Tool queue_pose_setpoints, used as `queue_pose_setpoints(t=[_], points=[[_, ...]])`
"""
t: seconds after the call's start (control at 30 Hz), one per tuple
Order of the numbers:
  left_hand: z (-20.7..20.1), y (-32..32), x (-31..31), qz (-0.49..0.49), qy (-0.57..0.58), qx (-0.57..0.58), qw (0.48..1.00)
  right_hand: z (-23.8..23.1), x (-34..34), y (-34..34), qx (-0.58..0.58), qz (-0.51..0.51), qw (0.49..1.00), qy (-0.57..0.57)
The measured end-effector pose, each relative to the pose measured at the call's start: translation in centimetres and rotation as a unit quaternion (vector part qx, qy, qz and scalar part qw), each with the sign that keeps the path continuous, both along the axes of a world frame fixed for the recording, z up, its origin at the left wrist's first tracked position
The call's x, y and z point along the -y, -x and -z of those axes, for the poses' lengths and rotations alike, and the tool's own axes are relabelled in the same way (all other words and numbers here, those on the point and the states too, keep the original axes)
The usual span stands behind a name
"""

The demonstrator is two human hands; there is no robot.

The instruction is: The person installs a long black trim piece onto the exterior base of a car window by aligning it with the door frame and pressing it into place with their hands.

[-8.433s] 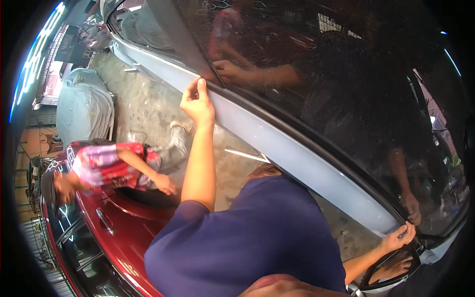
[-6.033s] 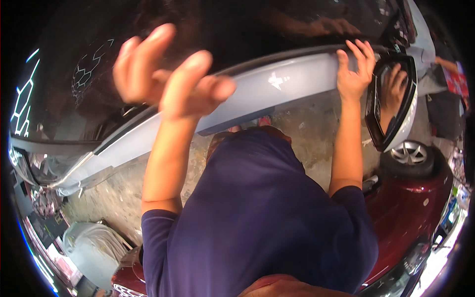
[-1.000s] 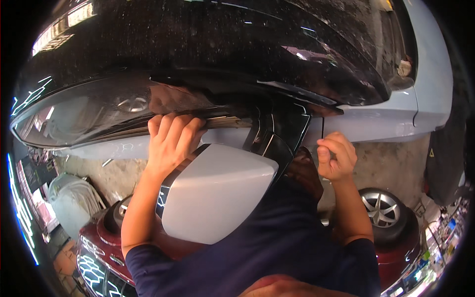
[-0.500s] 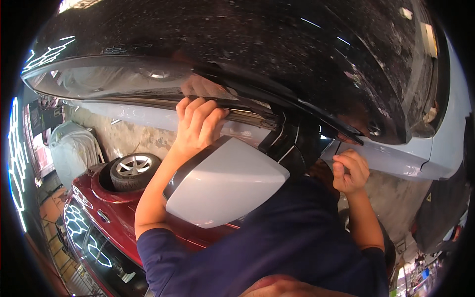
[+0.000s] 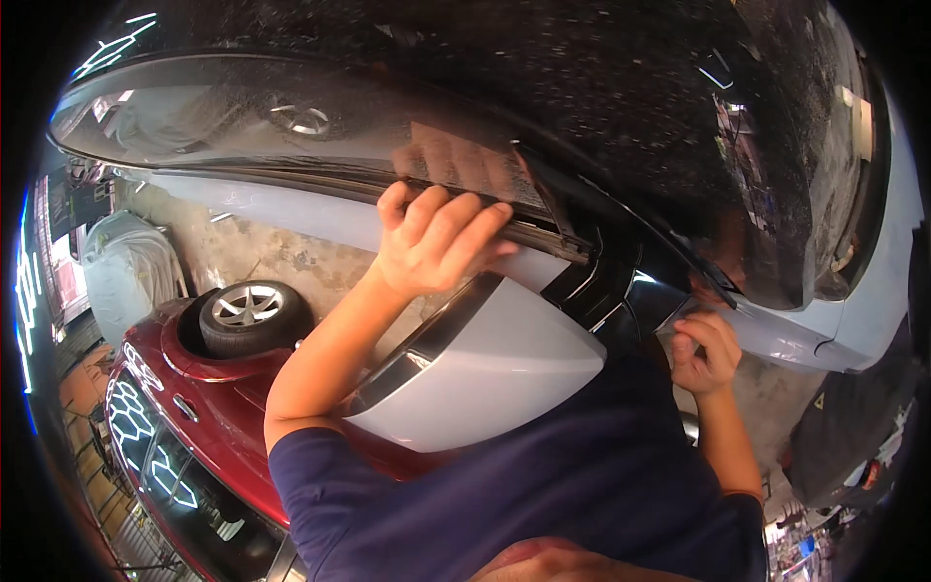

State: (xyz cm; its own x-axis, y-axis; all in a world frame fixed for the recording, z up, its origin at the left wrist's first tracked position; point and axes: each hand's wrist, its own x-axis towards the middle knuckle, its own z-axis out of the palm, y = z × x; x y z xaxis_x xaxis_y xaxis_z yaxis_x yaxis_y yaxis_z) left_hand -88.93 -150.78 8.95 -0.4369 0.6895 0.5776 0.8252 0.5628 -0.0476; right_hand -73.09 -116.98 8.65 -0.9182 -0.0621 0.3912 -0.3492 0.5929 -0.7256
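My left hand is bent over the dark window trim strip along the base of the car's side glass. Its fingers curl onto the strip just above the grey side mirror, and the fingertips are partly out of sight. The glass reflects these fingers. To the right, beyond the mirror's black mount, my right hand is raised with fingers curled in toward the thumb. It is close to the light grey front fender. Whatever its fingers may hold is hidden.
A dark red car stands behind the mirror on the left, and a wheel with a silver rim lies on it. Farther left is a cover-draped object. A wiper arm runs along the windscreen base. Dark fabric hangs at right.
The view has shifted, so the mirror and both hands appear farther right. My left fingers have spread more along the trim strip. My right hand stays curled, slightly closer to the mirror mount.
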Motion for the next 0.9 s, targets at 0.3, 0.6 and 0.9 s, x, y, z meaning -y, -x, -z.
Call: queue_pose_setpoints(t=[0.3, 0.6, 0.9], points=[[1.0, 0.1, -1.2, 0.010, -0.055, -0.037, 0.998, -8.8, 4.4, 7.1, -0.075, -0.148, 0.983, -0.077], [1.0, -0.2, -0.9, -0.003, -0.066, -0.029, 0.997, -11.5, 8.1, 9.7, 0.092, -0.176, 0.941, -0.274], [1.0, -0.3, -0.9, -0.014, -0.086, -0.022, 0.996, -12.0, 10.1, 10.6, 0.164, -0.174, 0.876, -0.418]])
